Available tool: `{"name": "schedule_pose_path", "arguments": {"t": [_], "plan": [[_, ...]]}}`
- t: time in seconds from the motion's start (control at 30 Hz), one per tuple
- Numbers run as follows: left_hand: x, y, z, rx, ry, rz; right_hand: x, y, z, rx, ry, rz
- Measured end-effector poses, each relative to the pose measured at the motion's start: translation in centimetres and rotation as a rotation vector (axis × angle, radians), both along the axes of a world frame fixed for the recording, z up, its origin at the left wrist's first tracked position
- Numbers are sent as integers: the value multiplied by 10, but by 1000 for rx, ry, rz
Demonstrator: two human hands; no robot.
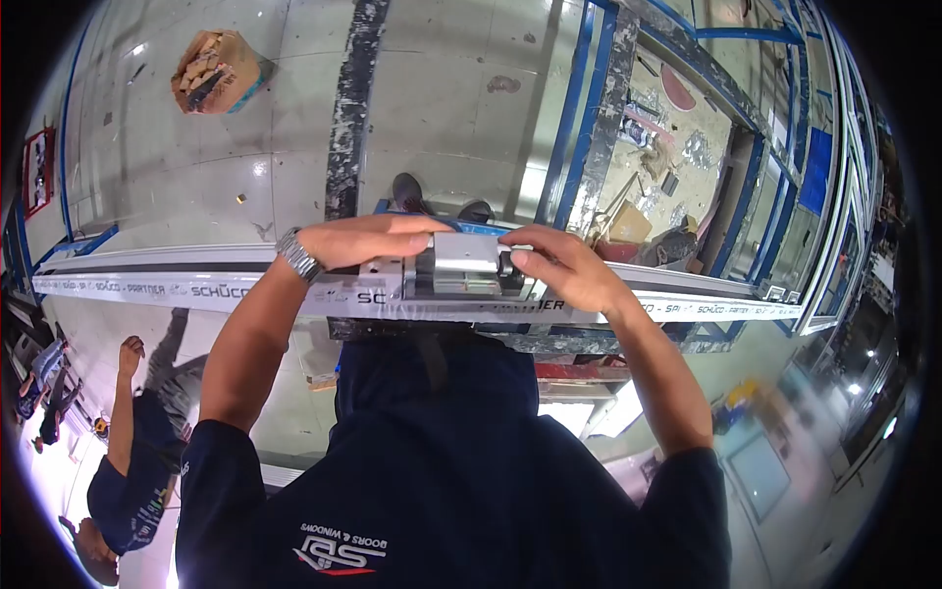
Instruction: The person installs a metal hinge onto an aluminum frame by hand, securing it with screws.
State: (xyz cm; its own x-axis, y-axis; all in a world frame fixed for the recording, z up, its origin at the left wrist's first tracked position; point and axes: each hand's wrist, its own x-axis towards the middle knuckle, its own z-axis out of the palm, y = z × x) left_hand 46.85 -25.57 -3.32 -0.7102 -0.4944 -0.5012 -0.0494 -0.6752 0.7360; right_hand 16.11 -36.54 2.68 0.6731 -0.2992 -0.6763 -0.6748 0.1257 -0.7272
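The blue steel bench [579,113], with scuffed black-and-white beams, spreads beneath the work; pale tiled floor [294,177] shows through its gaps, framing the room between the beams. Across it runs a long silver metal profile [235,285], wrapped in white printed film along its near edge, its right end close to upright frames [829,265]. Another person [137,471] in dark clothing is at lower left, well apart from the hands. A torn brown cardboard box [214,74] sits on the floor at upper left, away from the beams.

The smooth silver rectangular metal block [466,251] is at the profile's middle, between both hands. The left hand [358,240] has its grip open, fingers nearly straight, tips at the block's left edge. The right hand [564,265] is bent at the right edge, thumb beside a small black round part [506,261]; whether its grip is closed on anything cannot be told. A silver link wristwatch [298,254] circles the left wrist.
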Motion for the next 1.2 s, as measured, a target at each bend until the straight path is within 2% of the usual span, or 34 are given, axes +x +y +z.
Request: {"name": "schedule_pose_path", "arguments": {"t": [0.03,0.07,0.17,0.33,0.5,0.67,0.77,0.93,1.03,1.13,1.2], "plan": [[-3,2,3,-57,59,47,0,-1,-1,22,9,5],[-4,5,2,8,62,65,-1,-1,-4,88,8,-30],[0,15,-1,61,-41,67,0,-4,-3,-93,-114,148],[9,9,2,-64,-59,58,-4,-5,-8,-126,-164,150],[7,11,-1,-298,-110,74,5,-8,-5,-28,-59,146],[6,15,3,-255,-113,132,8,-11,-8,-64,-42,206],[5,22,1,-395,-127,200,9,-11,-8,-93,-36,250],[8,20,0,-318,-123,136,9,-4,-6,-140,-22,255],[10,21,-1,-253,-137,112,3,-7,-14,-16,-55,203],[12,22,-4,-248,-123,95,5,-21,-20,211,0,159],[12,22,-7,-289,-109,111,5,-26,-24,205,-35,208]]}}
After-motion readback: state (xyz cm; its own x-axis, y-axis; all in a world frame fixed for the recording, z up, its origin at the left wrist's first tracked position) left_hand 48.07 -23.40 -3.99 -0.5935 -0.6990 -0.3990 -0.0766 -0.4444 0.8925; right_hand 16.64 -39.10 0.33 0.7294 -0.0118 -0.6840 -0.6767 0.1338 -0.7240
